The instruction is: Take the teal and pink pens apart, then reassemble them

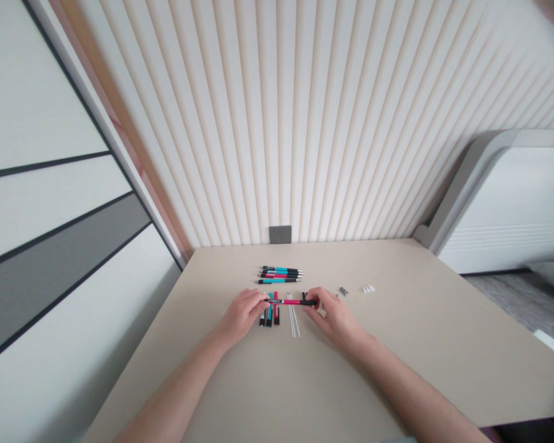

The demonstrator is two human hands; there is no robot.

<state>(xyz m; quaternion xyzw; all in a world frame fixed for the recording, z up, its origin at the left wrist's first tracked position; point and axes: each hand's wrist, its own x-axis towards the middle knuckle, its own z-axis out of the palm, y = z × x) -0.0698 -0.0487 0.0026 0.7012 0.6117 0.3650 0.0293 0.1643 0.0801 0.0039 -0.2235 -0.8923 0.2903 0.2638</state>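
I had both hands on a red pen (290, 301), which lay crosswise just above the worktop (397, 357): my left hand (241, 314) was pinched around its left end and my right hand (335, 314) gripped the black end on the right, as if the two halves were being joined or pulled apart; I could not tell which. Beneath the pen, under my left fingers, a short row of pen parts (269, 316) in black, teal and red stood side by side, pointing away from me. Just to their right lay a few thin white refills (293, 322), parallel and touching. Farther back, near the wall, a neat stack of whole pens (281, 275), teal and red, lay lengthwise. Off to the right sat some small dark bits (343, 291) and, beyond them, a few small white bits (368, 288), too small to identify. Judging by the piles, I reckoned the work was about halfway: four or five pens looked finished at the back, one was in hand, and the row of parts and the refills were yet to be dealt with.
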